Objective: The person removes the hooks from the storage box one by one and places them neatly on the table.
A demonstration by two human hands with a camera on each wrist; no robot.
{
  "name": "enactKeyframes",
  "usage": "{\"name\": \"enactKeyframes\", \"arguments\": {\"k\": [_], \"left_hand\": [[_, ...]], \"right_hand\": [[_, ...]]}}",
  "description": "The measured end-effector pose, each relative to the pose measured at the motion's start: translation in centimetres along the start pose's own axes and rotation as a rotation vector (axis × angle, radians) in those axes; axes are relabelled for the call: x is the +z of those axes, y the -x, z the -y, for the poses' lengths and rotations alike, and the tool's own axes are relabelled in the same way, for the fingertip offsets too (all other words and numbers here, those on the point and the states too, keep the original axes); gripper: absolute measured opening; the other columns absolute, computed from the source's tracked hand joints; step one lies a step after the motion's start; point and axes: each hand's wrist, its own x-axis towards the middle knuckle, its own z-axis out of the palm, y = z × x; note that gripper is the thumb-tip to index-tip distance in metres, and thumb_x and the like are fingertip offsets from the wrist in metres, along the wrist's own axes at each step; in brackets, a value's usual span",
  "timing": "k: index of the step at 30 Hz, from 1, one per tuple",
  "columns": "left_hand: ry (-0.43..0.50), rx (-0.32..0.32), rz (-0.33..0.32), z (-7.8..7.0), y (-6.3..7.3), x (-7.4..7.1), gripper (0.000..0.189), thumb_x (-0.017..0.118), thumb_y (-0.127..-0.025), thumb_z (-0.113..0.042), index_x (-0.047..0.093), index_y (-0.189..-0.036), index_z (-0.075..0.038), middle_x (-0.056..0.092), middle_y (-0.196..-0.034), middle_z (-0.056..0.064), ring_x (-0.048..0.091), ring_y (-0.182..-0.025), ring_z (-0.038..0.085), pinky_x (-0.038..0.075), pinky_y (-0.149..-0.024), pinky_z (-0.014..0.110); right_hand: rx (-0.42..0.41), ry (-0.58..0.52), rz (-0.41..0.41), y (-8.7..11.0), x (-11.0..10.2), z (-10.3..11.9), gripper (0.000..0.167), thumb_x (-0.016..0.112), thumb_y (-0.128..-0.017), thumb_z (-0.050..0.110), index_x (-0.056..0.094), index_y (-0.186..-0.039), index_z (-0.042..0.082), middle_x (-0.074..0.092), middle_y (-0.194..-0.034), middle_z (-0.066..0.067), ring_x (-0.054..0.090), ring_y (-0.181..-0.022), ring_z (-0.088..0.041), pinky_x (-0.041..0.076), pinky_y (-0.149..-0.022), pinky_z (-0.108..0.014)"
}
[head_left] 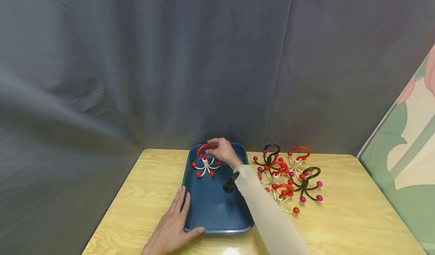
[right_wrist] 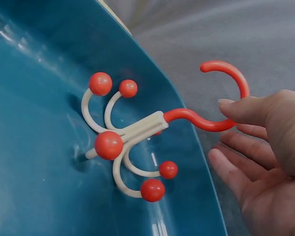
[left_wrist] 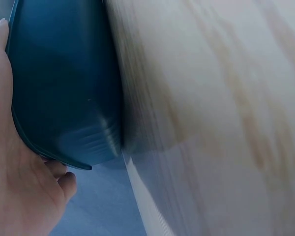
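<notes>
A white claw-shaped hanger (right_wrist: 142, 129) with red ball tips and a red hook is inside the blue tray (head_left: 217, 213), by its far left end. My right hand (head_left: 222, 151) pinches the red hook (right_wrist: 206, 124) between thumb and index finger, the other fingers loosely bent below. The white arms spread out over the tray floor. At the tray's near left corner, my left hand (head_left: 170, 224) rests on the rim, its fingers along the left side and its thumb over the front edge. Nothing else is in that hand.
Right of the tray, several similar hangers lie close together on the wooden table (head_left: 353, 217): black ones (head_left: 304, 185) with magenta balls and white ones (head_left: 296, 165) with red balls and hooks. A grey curtain (head_left: 210, 66) hangs behind the table's far edge.
</notes>
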Motion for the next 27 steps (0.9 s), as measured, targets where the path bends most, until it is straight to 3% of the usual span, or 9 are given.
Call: {"name": "enactKeyframes", "arguments": {"k": [8, 11, 15, 21, 27], "left_hand": [[0.01, -0.007, 0.023, 0.0, 0.0, -0.1, 0.119, 0.054, -0.084, -0.089, 0.027, -0.167, -0.007, 0.004, -0.18, 0.01, 0.009, -0.167, 0.031, 0.037, -0.125, 0.056], [0.011, -0.015, 0.028, 0.0, -0.2, -0.1, 0.12, 0.054, -0.084, -0.09, 0.027, -0.167, -0.007, 0.004, -0.18, 0.01, 0.009, -0.167, 0.032, 0.037, -0.125, 0.058], [0.008, -0.027, 0.036, -0.1, -0.3, -0.3, 0.121, 0.053, -0.083, -0.091, 0.027, -0.167, -0.008, 0.003, -0.18, 0.01, 0.008, -0.167, 0.032, 0.036, -0.125, 0.059], [0.002, -0.023, 0.033, -0.1, -0.3, -0.2, 0.121, 0.052, -0.083, -0.091, 0.027, -0.167, -0.007, 0.002, -0.18, 0.01, 0.008, -0.167, 0.032, 0.035, -0.126, 0.058], [0.014, -0.033, 0.049, -0.1, -0.3, -0.2, 0.122, 0.052, -0.083, -0.092, 0.026, -0.167, -0.008, 0.001, -0.18, 0.009, 0.008, -0.167, 0.033, 0.036, -0.125, 0.06]], "right_hand": [[-0.001, -0.017, -0.03, -0.1, 0.6, -0.7, 0.031, 0.078, -0.095, 0.013, 0.078, -0.125, 0.011, 0.079, -0.121, -0.01, 0.077, -0.107, -0.025, 0.064, -0.085, -0.035], [-0.028, -0.02, -0.04, 0.0, 0.7, -0.7, 0.023, 0.078, -0.095, 0.012, 0.081, -0.117, 0.009, 0.081, -0.113, -0.01, 0.079, -0.1, -0.029, 0.064, -0.08, -0.034], [-0.033, 0.0, -0.032, 0.1, 0.6, -0.5, 0.023, 0.078, -0.094, 0.012, 0.081, -0.116, 0.006, 0.082, -0.11, -0.01, 0.08, -0.099, -0.029, 0.064, -0.08, -0.034], [-0.038, 0.018, -0.034, 0.5, 0.2, -0.1, 0.021, 0.079, -0.094, 0.012, 0.082, -0.114, 0.007, 0.083, -0.108, -0.009, 0.08, -0.092, -0.02, 0.065, -0.081, -0.034], [-0.072, 0.003, -0.059, 1.0, -0.5, 0.9, 0.023, 0.08, -0.094, 0.015, 0.082, -0.116, 0.009, 0.083, -0.106, -0.007, 0.08, -0.094, -0.024, 0.064, -0.078, -0.032]]}}
